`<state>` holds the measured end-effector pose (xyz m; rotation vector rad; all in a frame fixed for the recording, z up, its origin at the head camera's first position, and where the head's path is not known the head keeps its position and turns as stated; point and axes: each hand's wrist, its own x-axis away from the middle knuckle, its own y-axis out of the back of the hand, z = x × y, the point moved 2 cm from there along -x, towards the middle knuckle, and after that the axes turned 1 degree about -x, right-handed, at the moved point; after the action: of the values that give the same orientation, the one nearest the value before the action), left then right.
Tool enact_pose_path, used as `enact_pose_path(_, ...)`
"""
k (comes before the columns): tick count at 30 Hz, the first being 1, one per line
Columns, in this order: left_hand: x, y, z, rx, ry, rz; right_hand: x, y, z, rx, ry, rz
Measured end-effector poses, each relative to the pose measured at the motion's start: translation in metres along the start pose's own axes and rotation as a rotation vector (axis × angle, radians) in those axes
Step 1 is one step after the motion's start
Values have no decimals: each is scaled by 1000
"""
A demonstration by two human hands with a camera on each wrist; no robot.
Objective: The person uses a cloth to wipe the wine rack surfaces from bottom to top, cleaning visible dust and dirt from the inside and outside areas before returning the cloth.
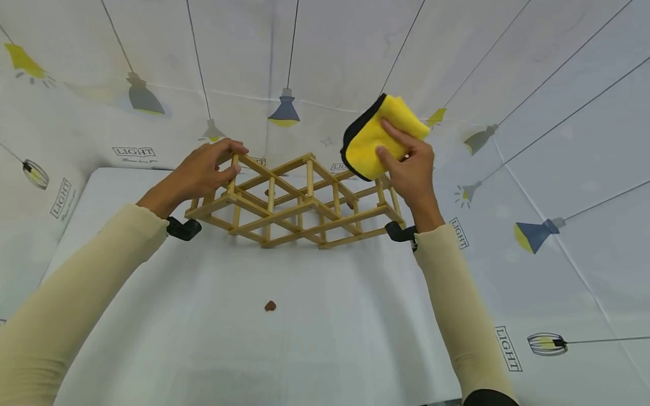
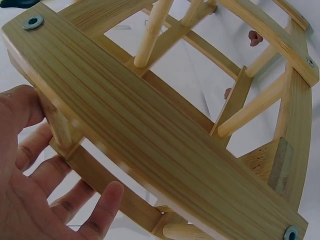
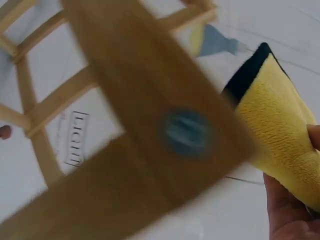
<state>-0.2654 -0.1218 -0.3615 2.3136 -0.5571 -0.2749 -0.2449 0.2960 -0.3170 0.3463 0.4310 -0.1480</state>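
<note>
A folding lattice rack (image 1: 310, 177) of light wooden slats and round dowels stands at the far side of the white table. At its left end my left hand (image 1: 200, 166) grips a corner dowel; the left wrist view shows the fingers around it, below a broad slat (image 2: 150, 130). My right hand (image 1: 413, 169) holds a folded yellow cloth (image 1: 373, 141) with a black edge, pinched between thumb and fingers. The cloth is raised above the rack's right end. In the right wrist view the cloth (image 3: 280, 135) appears beside a blurred rack corner, apart from it.
A small brown heart-shaped piece (image 1: 270, 306) lies on the white table (image 1: 228, 349) in front of the rack. More small brown bits show behind the slats. A backdrop printed with hanging lamps (image 1: 285, 110) surrounds the table.
</note>
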Motion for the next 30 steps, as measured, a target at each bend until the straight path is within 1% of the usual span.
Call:
enact_pose_path(1,0,-1,0,0,-3,1,-1,-5,-4,68,-20,50)
enact_pose_path(4,-2,-2,-2,5,-12,10,2,-15,-18,316,-108,185)
enact_pose_path(6,-3,-2,-2,0,-18,15,4,-19,-24,492,-123,274)
enact_pose_path(8,-3,-1,-2,-6,-18,14,4,-23,-27,629,-108,351)
enact_pose_path(10,-2,0,-1,-15,-19,11,1,-27,-28,732,-53,422)
enact_pose_path(12,-1,1,0,-24,-15,8,-4,-30,-26,801,17,484)
enact_pose_path(14,1,2,1,-31,-5,12,-9,-34,-24,828,100,513)
enact_pose_path(15,1,2,1,-32,0,14,-11,-36,-23,833,156,505)
enact_pose_path(16,1,2,1,-30,3,17,-14,-36,-22,817,206,475)
enact_pose_path(18,1,2,0,-26,4,18,-17,-35,-20,723,259,367)
enact_pose_path(20,0,1,-1,-22,-2,16,-19,-31,-17,594,257,259)
enact_pose_path(21,-1,0,-2,-19,-8,13,-19,-29,-17,537,231,231)
enact_pose_path(22,-1,0,-2,-19,-12,11,-20,-27,-16,505,189,225)
enact_pose_path(23,-1,0,-2,-21,-13,8,-20,-26,-16,497,144,252)
enact_pose_path(25,0,1,-1,-27,-9,2,-21,-27,-19,563,77,378)
enact_pose_path(26,0,1,0,-30,-6,0,-21,-28,-22,607,63,450)
enact_pose_path(27,1,2,1,-30,-1,-1,-20,-30,-25,657,71,505)
enact_pose_path(28,1,2,1,-28,-1,0,-20,-31,-27,691,99,532)
enact_pose_path(29,2,2,2,-27,0,0,-20,-32,-28,682,126,524)
enact_pose_path(30,2,2,1,-25,-2,1,-19,-32,-29,649,144,482)
